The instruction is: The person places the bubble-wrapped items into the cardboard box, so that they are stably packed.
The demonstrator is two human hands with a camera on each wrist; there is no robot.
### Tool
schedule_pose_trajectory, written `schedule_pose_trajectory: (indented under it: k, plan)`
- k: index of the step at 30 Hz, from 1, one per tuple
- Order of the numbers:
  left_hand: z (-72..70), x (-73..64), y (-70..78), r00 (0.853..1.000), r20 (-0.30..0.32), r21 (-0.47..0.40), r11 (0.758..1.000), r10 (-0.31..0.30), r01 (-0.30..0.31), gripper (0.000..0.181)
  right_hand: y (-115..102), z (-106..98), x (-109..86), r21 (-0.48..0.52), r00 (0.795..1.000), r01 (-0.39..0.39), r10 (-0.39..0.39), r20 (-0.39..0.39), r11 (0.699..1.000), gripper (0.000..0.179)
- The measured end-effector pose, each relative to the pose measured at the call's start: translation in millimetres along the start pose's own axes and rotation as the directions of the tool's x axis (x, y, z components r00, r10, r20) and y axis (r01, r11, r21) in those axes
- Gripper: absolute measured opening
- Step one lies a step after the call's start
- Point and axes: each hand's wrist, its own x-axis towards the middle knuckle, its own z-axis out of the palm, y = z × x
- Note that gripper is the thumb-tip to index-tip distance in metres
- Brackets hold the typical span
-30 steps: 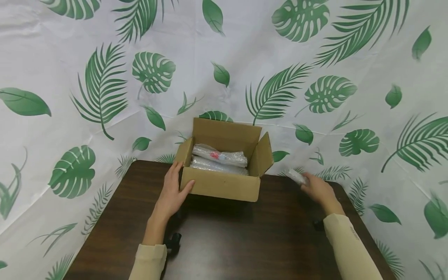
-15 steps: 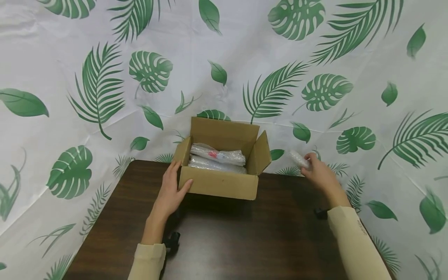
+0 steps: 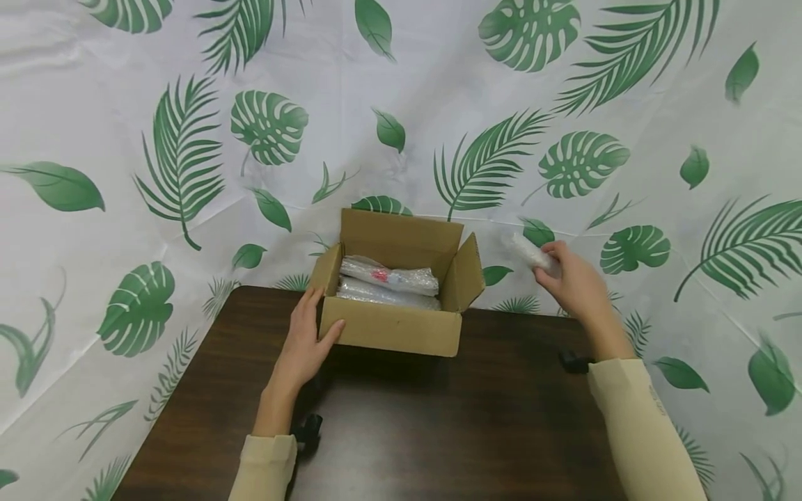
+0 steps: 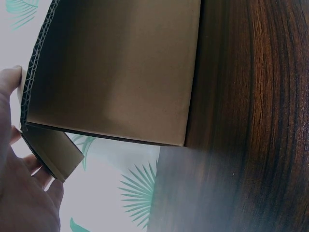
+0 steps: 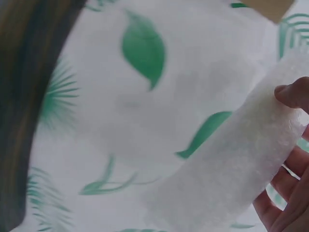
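Observation:
An open cardboard box (image 3: 391, 327) sits near the back edge of the table. Inside it lie bubble-wrapped bundles (image 3: 388, 277), one with a red mark. My left hand (image 3: 303, 344) grips the box's front left corner, thumb on the front wall and fingers at the left flap (image 4: 55, 152). Off to the right, my right hand (image 3: 573, 282) holds a white bubble-wrapped roll (image 5: 222, 159) in the air, thumb on one side and fingers on the other. What is inside the wrap cannot be made out.
The dark wood table (image 3: 401, 431) runs under both forearms. Behind it hangs a white sheet (image 3: 413, 181) with green leaf prints. The box's right flap (image 3: 468, 273) leans outward toward my right hand.
My right hand has risen from close to the table's back right edge, carrying the bubble-wrapped roll upward. My left hand keeps its place on the box.

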Motion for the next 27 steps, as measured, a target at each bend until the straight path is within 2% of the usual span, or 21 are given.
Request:
schedule_pose_trajectory:
  k: [6, 12, 16, 23, 27]
  plan:
    - [-1.9, 0.9, 0.8, 1.0, 0.017, -0.003, 1.0, -0.018, 0.018, 0.083, -33.6, -17.4, 6.6, 0.016, 0.999, 0.029, -0.029, -0.015, 0.999, 0.05]
    - [-3.3, 0.4, 1.4, 0.999, 0.023, -0.005, 1.0, -0.022, 0.022, 0.083, -69.9, -23.0, 14.1, 0.023, 0.993, 0.107, -0.106, -0.059, 0.994, 0.048]
    - [-3.2, 0.4, 1.2, 1.0, 0.022, -0.004, 1.0, -0.017, 0.017, 0.084, -91.3, -21.4, 21.1, 0.032, 0.983, 0.16, -0.156, -0.095, 0.987, 0.045]
    - [-3.7, 0.7, 1.6, 0.999, 0.032, -0.005, 1.0, -0.029, 0.029, 0.084, -123.2, -13.1, 29.8, 0.036, 0.97, 0.228, -0.225, -0.089, 0.973, 0.046]
    - [-3.3, 1.1, 1.7, 1.0, 0.023, -0.01, 1.0, -0.018, 0.018, 0.083, -140.7, -8.7, 34.9, 0.011, 0.951, 0.297, -0.295, -0.098, 0.955, 0.048]
